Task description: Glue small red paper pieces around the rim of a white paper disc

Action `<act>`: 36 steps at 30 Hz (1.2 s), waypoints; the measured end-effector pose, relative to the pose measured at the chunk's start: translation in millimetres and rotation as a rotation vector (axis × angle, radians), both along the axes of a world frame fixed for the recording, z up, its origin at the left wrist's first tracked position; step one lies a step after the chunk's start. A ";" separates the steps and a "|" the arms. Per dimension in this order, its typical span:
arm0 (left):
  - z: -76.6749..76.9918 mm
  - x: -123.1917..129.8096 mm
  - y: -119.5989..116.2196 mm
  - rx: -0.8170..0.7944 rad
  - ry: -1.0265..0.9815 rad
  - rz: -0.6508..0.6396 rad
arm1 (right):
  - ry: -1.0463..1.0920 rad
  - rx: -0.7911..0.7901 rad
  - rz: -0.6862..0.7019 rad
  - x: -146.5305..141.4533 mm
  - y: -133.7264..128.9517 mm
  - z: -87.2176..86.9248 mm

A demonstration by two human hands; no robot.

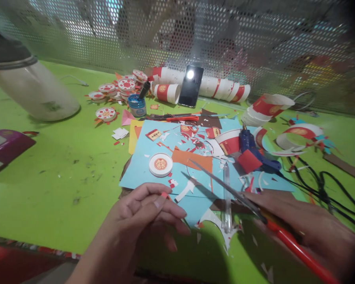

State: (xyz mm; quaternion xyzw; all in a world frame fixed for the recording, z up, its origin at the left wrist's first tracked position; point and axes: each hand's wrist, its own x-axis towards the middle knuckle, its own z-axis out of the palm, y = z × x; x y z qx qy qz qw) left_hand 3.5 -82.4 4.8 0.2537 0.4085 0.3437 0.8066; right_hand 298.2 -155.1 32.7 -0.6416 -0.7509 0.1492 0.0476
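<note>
Head camera: the left hand (149, 215) pinched 1 small red paper piece (165, 195), seemingly folded; the right hand (307, 217) gripped red-handled scissors (263, 218), their grey blades (233, 192) long and narrow.

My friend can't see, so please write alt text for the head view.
A left hand pinches a small red piece while the right hand holds red-handled scissors, over a green table with blue paper, scraps and a glue gun.

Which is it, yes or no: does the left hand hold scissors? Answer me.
No, the red-handled scissors are in the right hand, while the left hand pinches a small red piece.
</note>
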 end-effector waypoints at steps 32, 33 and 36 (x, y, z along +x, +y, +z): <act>33.8 -41.6 63.7 0.566 0.146 0.020 | 0.314 0.233 -0.167 -10.5 18.7 3.7; 33.7 -39.7 60.5 0.576 0.125 0.008 | 0.316 0.239 -0.159 -10.4 17.8 4.5; 31.3 -33.9 53.1 0.596 0.089 -0.033 | 0.336 0.222 -0.135 -9.2 15.5 5.9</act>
